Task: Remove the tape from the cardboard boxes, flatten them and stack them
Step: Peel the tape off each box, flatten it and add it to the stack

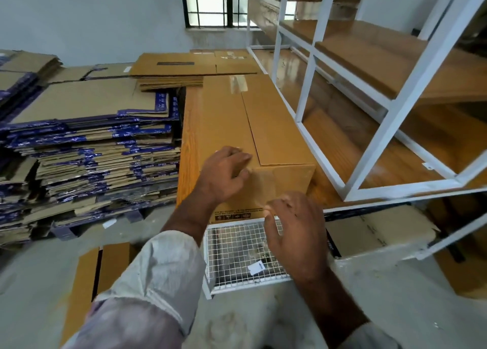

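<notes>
Two hands: left hand presses cardboard box; right hand pinches tape.

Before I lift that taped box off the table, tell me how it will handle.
The cardboard box probably stays stiff: its top flaps lie flat and clear tape seals the far end. It is long and narrow, so it may swing if gripped at one end. Its weight cannot be judged; the left hand rests on its near corner without denting it.
</notes>
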Available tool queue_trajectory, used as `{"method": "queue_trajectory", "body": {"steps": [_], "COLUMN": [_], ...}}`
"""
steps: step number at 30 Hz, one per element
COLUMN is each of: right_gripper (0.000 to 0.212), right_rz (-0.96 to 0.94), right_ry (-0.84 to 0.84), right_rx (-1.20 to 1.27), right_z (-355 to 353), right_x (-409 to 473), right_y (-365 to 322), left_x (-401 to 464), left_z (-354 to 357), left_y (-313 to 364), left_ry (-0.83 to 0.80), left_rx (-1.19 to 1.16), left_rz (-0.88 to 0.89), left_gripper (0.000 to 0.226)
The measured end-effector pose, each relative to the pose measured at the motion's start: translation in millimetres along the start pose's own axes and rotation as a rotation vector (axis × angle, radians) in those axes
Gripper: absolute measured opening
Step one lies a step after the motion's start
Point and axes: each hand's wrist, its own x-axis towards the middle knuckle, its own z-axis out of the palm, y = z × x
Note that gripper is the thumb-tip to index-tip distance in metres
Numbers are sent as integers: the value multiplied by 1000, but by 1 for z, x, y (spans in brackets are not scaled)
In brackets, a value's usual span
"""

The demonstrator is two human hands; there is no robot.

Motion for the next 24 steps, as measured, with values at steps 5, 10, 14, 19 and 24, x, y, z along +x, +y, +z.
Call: {"method": "queue_trajectory", "body": {"steps": [5, 10, 14, 19, 24], "right_gripper": [24, 28, 24, 20, 25], "right_rz": [-35, -95, -85, -106, -48], "right_ry": [79, 137, 127, 90, 0], "right_rx": [-39, -11, 31, 13, 58], "right_z": [-5, -9, -7, 13, 24], "right_x": [-7, -12, -10, 27, 87], "right_y": [0, 0, 6, 30, 38], "left_x": [2, 3, -3, -14, -14], "left_z": [8, 13, 20, 36, 22], "left_y": [-1, -3, -1, 1, -2], "left_ry": [38, 81, 137, 168, -80], "left_rx": [113, 117, 203, 423, 454], "left_rz": [47, 58, 79, 135, 117], "left_gripper": [57, 52, 46, 64, 108]}}
